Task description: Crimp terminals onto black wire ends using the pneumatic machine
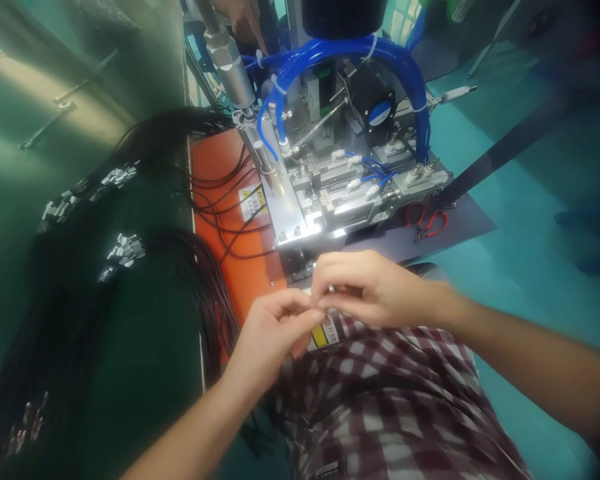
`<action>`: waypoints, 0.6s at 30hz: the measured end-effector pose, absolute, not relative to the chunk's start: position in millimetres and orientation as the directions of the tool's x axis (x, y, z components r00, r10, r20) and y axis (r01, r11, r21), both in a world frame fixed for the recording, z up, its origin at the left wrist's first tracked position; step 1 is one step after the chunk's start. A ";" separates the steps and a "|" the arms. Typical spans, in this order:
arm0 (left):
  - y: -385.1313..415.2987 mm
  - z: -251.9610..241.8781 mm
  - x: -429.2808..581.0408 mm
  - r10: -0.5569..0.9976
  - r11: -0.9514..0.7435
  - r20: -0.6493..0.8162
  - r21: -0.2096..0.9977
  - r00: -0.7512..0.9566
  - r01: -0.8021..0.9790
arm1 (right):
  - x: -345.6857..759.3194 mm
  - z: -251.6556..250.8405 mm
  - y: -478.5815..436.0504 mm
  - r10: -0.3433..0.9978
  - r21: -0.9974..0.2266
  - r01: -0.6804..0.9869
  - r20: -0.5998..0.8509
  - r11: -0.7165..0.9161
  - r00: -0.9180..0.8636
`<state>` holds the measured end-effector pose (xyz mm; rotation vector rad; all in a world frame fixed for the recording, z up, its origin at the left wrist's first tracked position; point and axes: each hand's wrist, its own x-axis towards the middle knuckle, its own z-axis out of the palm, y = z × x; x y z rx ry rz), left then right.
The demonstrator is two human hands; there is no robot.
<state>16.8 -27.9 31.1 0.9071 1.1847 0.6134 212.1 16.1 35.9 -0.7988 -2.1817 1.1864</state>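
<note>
My left hand (277,327) and my right hand (373,287) meet fingertip to fingertip just in front of the metal machine (330,193). Both are closed in a pinch, thumb against fingers. A tiny shiny spot shows at the right fingers, but what they pinch is too small and too hidden to name. Beneath the hands, a label with a yellow patch (320,335) is partly covered. Black cables (215,220) run over the orange board (235,280) to the machine's left side.
Thick bundles of black cables (180,247) with silvery connector ends (125,250) lie on the left. Red-handled pliers (420,223) rest right of the machine. Blue air hoses (325,50) arch above it. Another person's hand (245,20) shows at the top, behind the machine.
</note>
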 end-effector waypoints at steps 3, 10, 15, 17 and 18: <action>-26.1 30.3 17.6 0.830 0.538 -0.512 0.839 0.221 -0.080 | 206.3 30.8 6.4 0.906 -0.966 0.229 0.015 0.122 -0.422; -24.3 25.6 16.4 0.826 0.560 -0.522 0.806 0.214 -0.194 | 191.5 15.0 -19.9 0.908 -0.948 0.056 -0.315 -0.312 -0.278; -25.5 23.4 14.6 0.831 0.548 -0.501 0.813 0.241 -0.200 | 187.3 15.8 -16.0 0.861 -0.913 -0.030 -0.372 -0.406 -0.346; -25.2 23.5 14.3 0.832 0.544 -0.490 0.812 0.261 -0.211 | 187.9 12.9 -13.3 0.841 -0.901 -0.052 -0.380 -0.431 -0.386; -24.9 23.8 14.2 0.829 0.548 -0.488 0.809 0.274 -0.215 | 188.4 10.7 -12.4 0.830 -0.894 -0.069 -0.380 -0.443 -0.408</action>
